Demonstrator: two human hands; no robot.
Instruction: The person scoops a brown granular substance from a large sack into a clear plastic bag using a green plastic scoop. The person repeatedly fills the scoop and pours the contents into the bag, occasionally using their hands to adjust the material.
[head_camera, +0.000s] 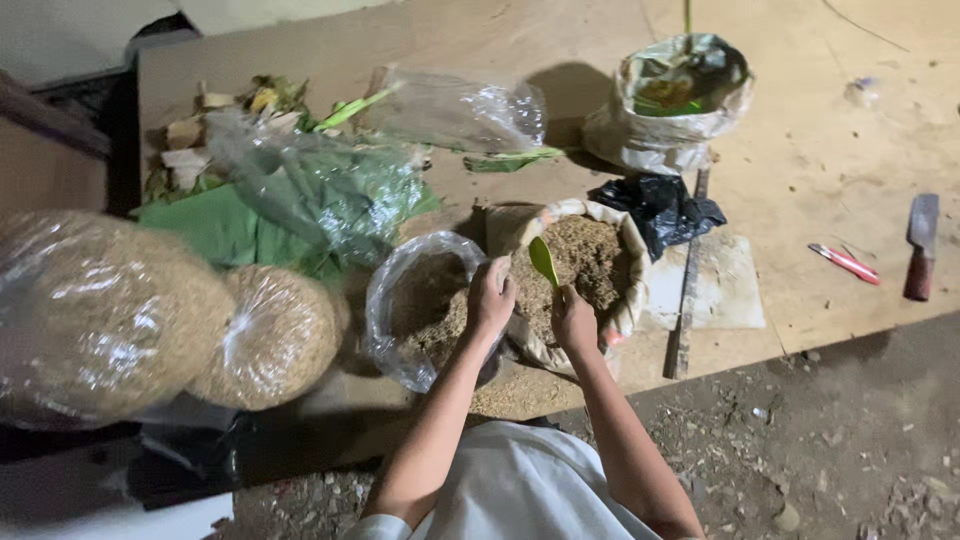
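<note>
So from up here the biggest thing is the plywood board (800, 150) on the ground that everything sits on, with two fat clear bags packed with sawdust-looking stuff, the large one (95, 315) at far left and a rounder one (280, 335) touching it. Behind those there's a heap of green leaves (230, 230) under crumpled clear plastic. Dead center is my open sack (585, 270) of brown crumbly mix, rim rolled down, and just left of it, touching, the clear plastic bag (425, 305) that's partly filled with the same mix. My left hand (490, 298) has its grip pinched closed on that bag's rim, holding it open. My right hand (573, 318) is wrapped shut around a small green scoop (542, 260), blade up over the sack. Off right: a cleaver (920, 245) and a little red-handled tool (845, 263), well apart from me.
</note>
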